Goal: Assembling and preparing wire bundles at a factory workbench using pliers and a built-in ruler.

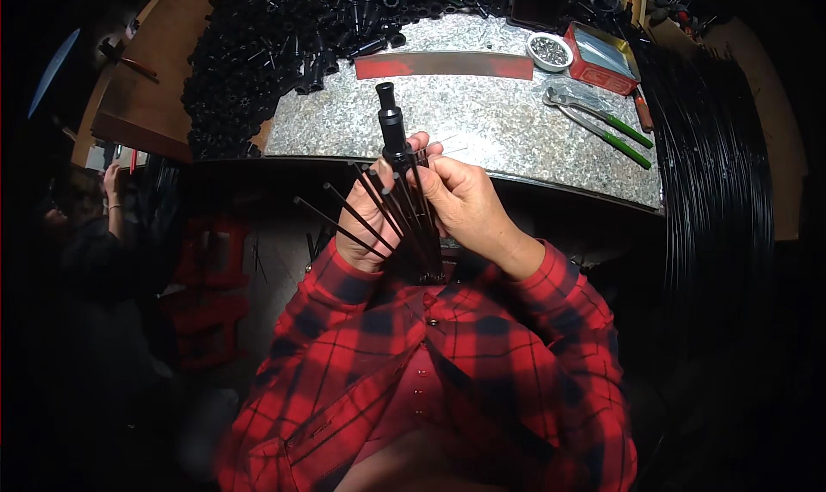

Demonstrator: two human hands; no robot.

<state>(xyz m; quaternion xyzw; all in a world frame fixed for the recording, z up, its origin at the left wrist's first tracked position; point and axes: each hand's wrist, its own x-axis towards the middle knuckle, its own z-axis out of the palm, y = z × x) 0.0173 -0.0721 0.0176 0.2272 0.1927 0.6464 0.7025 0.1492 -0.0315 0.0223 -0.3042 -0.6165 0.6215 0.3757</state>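
Observation:
A black cylindrical plastic hub [391, 128] with a flared top stands upright between my hands, just off the near edge of the stone-topped table. My left hand [365, 210] is closed around its lower part from the left. Several thin black rods [351, 236] fan out below the hub, in front of my left palm, and converge toward my chest. From the right, my right hand [473, 201] pinches at the hub's lower end, thumb against the rods. Its fingertips are partly hidden behind them. A fine wire [446, 140] shows beside the right fingers.
Black hubs [258, 61] are heaped at the back left. On the speckled tabletop [335, 126] lie a red-and-grey bar [443, 65], a white bowl of small metal bits [549, 52], a red tin [601, 61] and green-handled pliers [602, 126]. Long black rods [710, 148] hang at right. Another person's hand [113, 182] shows left.

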